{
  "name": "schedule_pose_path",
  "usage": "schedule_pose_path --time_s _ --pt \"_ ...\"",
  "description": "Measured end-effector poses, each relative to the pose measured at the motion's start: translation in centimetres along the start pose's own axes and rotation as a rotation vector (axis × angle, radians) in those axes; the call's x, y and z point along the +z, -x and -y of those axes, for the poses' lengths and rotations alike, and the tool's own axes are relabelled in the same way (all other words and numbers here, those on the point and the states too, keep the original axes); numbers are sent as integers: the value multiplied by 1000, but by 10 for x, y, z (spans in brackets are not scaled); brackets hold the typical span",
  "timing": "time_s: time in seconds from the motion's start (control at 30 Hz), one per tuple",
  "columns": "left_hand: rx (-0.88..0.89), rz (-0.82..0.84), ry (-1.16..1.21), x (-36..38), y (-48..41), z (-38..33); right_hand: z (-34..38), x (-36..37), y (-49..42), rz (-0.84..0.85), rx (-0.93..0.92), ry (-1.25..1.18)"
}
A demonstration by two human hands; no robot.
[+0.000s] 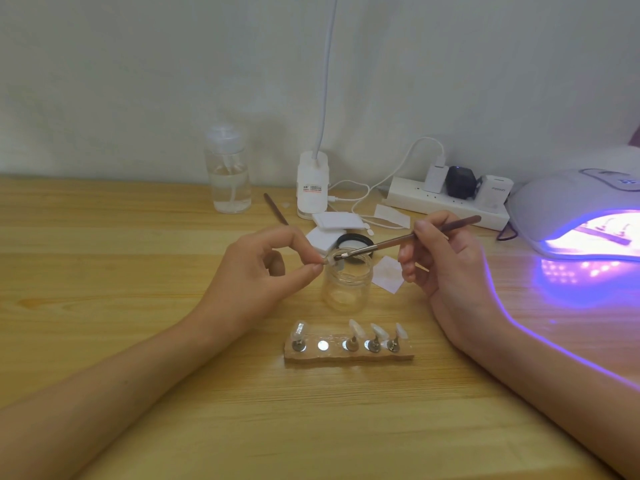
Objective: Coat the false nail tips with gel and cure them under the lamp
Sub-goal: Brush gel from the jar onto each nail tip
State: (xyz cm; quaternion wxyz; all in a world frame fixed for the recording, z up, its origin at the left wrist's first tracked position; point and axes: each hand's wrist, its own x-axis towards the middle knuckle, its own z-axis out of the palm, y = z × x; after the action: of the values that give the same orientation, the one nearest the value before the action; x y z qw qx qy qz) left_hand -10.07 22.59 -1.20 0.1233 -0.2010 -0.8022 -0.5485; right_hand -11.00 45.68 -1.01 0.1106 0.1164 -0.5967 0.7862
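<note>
Now pinches a small false nail tip (329, 261) between thumb and forefinger of the left hand (263, 268), other fingers curled loosely toward the palm, forearm reaching in from the lower left over the wooden table (138, 306). Grips a brown-handled brush (408, 237) pen-style in the right hand (446, 261), thumb and forefinger clamped on the shaft, remaining fingers folded beneath, forearm angling in from the lower right. Sets the bristle end against the pinched tip, both just above the mouth of an open glass jar (346, 285). Leaves four more nail tips (356, 329) standing on pegs in a wooden holder (349, 356) between the two wrists, with one bare metal disc second from the left. Has a curing lamp (568, 202) glowing violet at far right, well apart from the holder, contents too blurred to tell. Has a black lid (355, 242) just behind the jar, a clear pump bottle (228, 174) and a white power strip (443, 202) along the wall.
</note>
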Motion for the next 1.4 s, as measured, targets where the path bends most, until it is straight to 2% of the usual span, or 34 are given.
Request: schedule_pose_path --time_s 0.17,0.33,0.5,0.63,0.8,0.97,1.13,1.3,1.4 --pt "9 0 1 0 1 -1 0 2 0 71 -1 -14" --pt "16 -3 -3 1 0 0 0 0 -1 9 5 4" --pt "20 4 22 0 1 0 0 2 0 71 -16 -3" --pt "20 3 17 1 0 0 -1 0 -1 11 8 14" --pt "25 2 11 1 0 -1 -1 2 -2 81 -2 -15" --pt "27 9 7 1 -1 -1 -1 0 -3 14 26 6" --pt "29 8 -2 1 0 -1 -1 1 -3 75 12 -29" --pt "35 3 -1 1 0 -1 -2 0 -3 3 35 4" --pt "36 7 3 1 0 -1 0 0 -3 47 14 -33"
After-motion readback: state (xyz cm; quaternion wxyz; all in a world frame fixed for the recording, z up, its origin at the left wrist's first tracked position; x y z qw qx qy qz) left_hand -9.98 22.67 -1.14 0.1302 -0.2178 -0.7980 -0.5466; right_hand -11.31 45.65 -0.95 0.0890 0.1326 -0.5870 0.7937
